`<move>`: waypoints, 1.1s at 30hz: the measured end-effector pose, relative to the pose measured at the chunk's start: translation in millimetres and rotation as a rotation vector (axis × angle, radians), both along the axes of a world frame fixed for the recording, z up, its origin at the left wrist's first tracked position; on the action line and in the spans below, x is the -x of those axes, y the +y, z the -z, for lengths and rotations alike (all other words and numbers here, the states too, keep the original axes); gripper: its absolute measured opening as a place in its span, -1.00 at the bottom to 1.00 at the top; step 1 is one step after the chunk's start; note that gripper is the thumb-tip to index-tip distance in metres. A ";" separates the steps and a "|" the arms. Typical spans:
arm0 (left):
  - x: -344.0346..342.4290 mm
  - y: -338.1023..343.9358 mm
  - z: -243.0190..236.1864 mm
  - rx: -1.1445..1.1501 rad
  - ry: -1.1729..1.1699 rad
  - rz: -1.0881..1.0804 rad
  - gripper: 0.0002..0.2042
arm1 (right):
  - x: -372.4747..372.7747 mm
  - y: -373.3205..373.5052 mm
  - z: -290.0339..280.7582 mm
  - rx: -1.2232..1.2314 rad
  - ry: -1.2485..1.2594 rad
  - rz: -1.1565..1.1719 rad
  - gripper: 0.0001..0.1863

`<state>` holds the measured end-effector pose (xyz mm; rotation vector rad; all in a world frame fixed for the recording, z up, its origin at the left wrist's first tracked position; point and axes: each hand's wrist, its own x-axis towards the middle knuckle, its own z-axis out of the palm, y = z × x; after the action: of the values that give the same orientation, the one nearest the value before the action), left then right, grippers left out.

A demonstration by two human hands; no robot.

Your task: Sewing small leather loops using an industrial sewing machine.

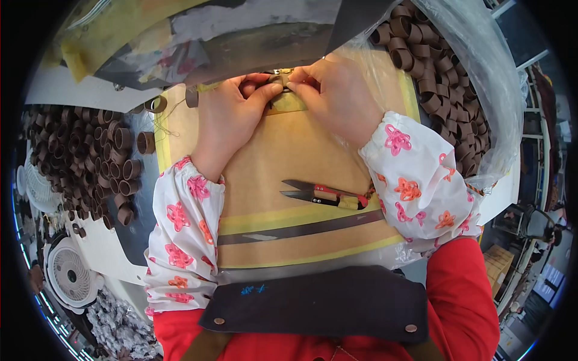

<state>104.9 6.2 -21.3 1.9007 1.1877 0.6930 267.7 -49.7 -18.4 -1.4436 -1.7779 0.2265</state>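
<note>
Both hands meet at the top middle of the work surface, under the machine's edge. My left hand is closed, its thumb and forefinger pinching a small brown piece that is mostly covered by the fingers. From the other side, my right hand pinches at the same spot, its fingertips close to the left thumb. A bit of shiny metal shows just beyond the fingertips. Thread snips with dark blades and red and black handles lie below the hands, blades pointing left.
Brown band loops are heaped at the left; more loops fill a clear plastic bag at the right. A large machine body overhangs the top. Yellow tape edges the tan board. A white fan stands lower left.
</note>
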 end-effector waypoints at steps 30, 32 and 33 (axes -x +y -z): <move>1.1 1.5 4.5 -0.013 -0.030 0.029 -0.84 | -0.9 0.8 4.2 0.017 -0.072 0.016 -0.88; -1.3 1.0 4.2 -0.083 -0.033 0.022 -0.79 | -2.7 3.0 10.3 -0.072 -0.073 -0.010 -0.89; -2.3 0.7 2.9 -0.120 -0.035 0.017 -0.76 | -4.6 4.6 11.0 -0.050 -0.029 -0.025 -0.89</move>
<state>107.1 7.0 -24.2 1.9866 1.1291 0.8008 272.3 -45.1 -29.4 -1.3966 -1.8132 0.1743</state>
